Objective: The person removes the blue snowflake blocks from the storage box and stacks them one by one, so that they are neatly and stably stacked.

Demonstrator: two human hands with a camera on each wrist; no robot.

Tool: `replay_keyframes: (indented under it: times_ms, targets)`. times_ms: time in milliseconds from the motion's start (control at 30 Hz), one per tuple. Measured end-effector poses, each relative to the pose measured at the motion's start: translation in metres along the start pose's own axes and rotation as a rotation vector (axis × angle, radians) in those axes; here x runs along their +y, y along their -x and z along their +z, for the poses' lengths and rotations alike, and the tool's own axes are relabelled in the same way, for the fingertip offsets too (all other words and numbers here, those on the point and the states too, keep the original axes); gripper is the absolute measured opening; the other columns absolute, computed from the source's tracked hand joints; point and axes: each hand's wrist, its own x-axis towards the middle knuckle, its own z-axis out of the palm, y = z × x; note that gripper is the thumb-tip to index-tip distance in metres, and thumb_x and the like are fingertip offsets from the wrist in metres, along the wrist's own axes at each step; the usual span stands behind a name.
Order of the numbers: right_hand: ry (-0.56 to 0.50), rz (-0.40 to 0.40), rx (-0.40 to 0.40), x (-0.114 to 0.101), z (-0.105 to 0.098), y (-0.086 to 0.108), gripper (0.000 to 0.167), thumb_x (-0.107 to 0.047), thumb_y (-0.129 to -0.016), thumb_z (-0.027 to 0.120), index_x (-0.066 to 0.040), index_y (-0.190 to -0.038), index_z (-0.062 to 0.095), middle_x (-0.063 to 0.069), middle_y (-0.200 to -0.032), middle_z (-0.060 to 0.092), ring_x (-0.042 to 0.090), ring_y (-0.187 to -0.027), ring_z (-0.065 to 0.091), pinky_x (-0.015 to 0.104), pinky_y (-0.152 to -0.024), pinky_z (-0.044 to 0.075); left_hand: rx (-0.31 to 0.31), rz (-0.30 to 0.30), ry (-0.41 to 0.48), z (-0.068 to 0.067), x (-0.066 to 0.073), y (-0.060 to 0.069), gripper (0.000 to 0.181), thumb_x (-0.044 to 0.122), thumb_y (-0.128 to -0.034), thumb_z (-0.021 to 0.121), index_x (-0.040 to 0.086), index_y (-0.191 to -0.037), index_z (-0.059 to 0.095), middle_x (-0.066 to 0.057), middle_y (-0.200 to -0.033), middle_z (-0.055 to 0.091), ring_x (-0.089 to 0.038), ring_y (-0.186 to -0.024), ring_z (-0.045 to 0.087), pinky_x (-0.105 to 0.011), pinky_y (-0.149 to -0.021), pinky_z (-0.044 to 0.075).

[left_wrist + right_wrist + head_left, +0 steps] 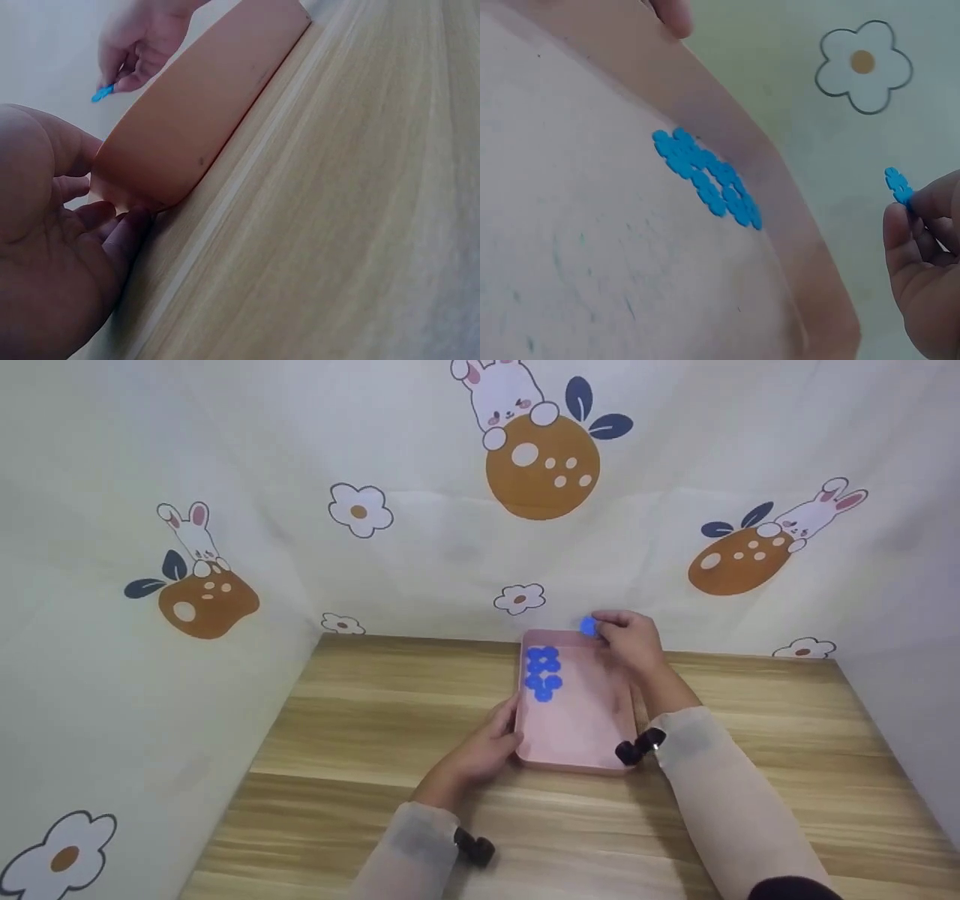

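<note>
A pink rectangular tray [585, 727] lies on the wooden table. Several blue interlocking snowflake discs [543, 695] sit flat inside it, grouped at the far left. My left hand [486, 746] grips the tray's left wall, its fingers curled at the side and lower edge in the left wrist view. Beyond the tray's far right corner, my right hand [634, 643] pinches one more blue snowflake disc [897, 186] between thumb and fingertips. That disc is held up, apart from the tray and the others.
Wood-grain tabletop [360, 735] surrounds the tray. A pale cloth [420, 562] printed with rabbits, oranges and flowers hangs behind it and along the sides, close behind my right hand. Dark wrist cameras [475, 847] are strapped to both sleeves.
</note>
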Motion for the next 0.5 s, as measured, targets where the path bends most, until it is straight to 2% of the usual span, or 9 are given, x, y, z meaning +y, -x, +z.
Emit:
replay_keyframes:
  times_ms: [67, 200, 267, 400, 500]
  targets:
    - [-0.073, 0.01, 0.002, 0.005, -0.01, 0.005, 0.036, -0.021, -0.107, 0.064, -0.002, -0.136, 0.072, 0.011, -0.121, 0.074, 0.021, -0.103, 0.074, 0.036, -0.098, 0.064, 0.0, -0.002, 0.001, 0.0, 0.0, 0.0, 0.07, 0.019, -0.1114, 0.045, 0.021, -0.174, 0.014, -0.005, -0.183, 0.011, -0.028, -0.17, 0.011, -0.051, -0.139, 0.01]
    - [-0.171, 0.029, 0.016, 0.018, -0.028, 0.016, 0.039, -0.018, -0.107, 0.064, 0.004, -0.138, 0.068, 0.0, -0.103, 0.075, 0.011, -0.09, 0.073, 0.026, -0.09, 0.065, -0.005, 0.001, 0.009, 0.0, 0.0, 0.0, 0.07, 0.019, -0.1112, 0.045, 0.019, -0.174, 0.014, -0.007, -0.183, 0.01, -0.028, -0.17, 0.011, -0.051, -0.139, 0.01]
    - [-0.217, 0.043, 0.027, 0.026, -0.036, 0.021, 0.04, -0.017, -0.107, 0.064, 0.006, -0.14, 0.066, -0.004, -0.097, 0.076, 0.01, -0.087, 0.074, 0.026, -0.088, 0.066, -0.008, 0.004, 0.011, 0.0, 0.0, 0.001, 0.07, 0.018, -0.1111, 0.045, 0.019, -0.174, 0.014, -0.008, -0.183, 0.009, -0.029, -0.169, 0.011, -0.05, -0.139, 0.01]
    - [-0.296, 0.076, 0.062, 0.04, -0.051, 0.032, 0.043, -0.016, -0.106, 0.065, 0.007, -0.142, 0.062, -0.005, -0.094, 0.076, 0.01, -0.084, 0.074, 0.028, -0.088, 0.066, -0.011, 0.024, 0.013, 0.0, -0.001, 0.002, 0.07, 0.017, -0.111, 0.044, 0.018, -0.174, 0.014, -0.009, -0.183, 0.009, -0.03, -0.169, 0.011, -0.051, -0.139, 0.011]
    - [-0.305, 0.114, 0.093, 0.048, -0.062, 0.038, 0.042, -0.018, -0.107, 0.064, 0.004, -0.143, 0.062, -0.005, -0.097, 0.074, 0.011, -0.088, 0.073, 0.029, -0.093, 0.065, -0.013, 0.045, 0.018, 0.0, -0.001, 0.002, 0.07, 0.016, -0.1108, 0.043, 0.017, -0.174, 0.014, -0.011, -0.182, 0.009, -0.03, -0.169, 0.011, -0.05, -0.139, 0.011]
